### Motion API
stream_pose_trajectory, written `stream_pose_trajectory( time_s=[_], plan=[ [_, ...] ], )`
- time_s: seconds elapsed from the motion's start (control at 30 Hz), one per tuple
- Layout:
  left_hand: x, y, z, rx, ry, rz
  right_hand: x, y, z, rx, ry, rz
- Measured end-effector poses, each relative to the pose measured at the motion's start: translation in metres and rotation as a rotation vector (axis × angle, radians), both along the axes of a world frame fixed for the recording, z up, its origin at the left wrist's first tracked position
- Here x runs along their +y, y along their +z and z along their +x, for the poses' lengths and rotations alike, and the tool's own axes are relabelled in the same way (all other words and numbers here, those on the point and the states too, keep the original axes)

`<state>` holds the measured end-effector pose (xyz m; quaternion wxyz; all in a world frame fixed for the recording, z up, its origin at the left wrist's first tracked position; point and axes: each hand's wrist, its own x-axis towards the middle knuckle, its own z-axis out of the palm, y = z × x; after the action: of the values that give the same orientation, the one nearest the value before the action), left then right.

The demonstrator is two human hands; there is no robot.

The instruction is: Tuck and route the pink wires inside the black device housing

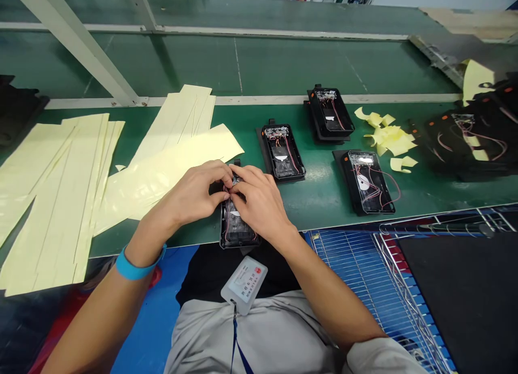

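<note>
Fingertips of both hands meet over the far end of an open black housing [238,233], which lies on the green surface [315,204] at its near edge, straight ahead of the person. The left hand [198,193] has its grip pinched nearly closed where the red wires [227,221] come up out of the housing. The right hand [261,201] curls over the same spot; its grip is drawn in tight, but what sits between its tips is hidden.

The step in hand looks like dressing or seating the wiring inside the housing. Further handling would call for small, light finger work while the housing stays flat.

Right of the housing and further back lie three more open units [283,151]. Yellow scraps [390,139] lie beyond those. Long yellow sheets [60,190] spread out to the housing's left. A wire basket [356,266] sits to its near right, below the surface edge.
</note>
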<state>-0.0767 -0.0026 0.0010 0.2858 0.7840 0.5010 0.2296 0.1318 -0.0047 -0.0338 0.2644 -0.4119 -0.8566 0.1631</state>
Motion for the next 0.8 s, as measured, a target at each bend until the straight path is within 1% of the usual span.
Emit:
stream_pose_trajectory(
  time_s=[0.6, 0.8],
  plan=[
    [0.0077, -0.0005, -0.0011, -0.034, -0.015, -0.017, 0.0034, -0.0002, -0.0001, 0.186, -0.008, -0.141],
    [0.0074, 0.0016, -0.0017, -0.034, -0.007, -0.032, 0.0027, -0.005, -0.0007, 0.261, -0.018, -0.178]
  ],
)
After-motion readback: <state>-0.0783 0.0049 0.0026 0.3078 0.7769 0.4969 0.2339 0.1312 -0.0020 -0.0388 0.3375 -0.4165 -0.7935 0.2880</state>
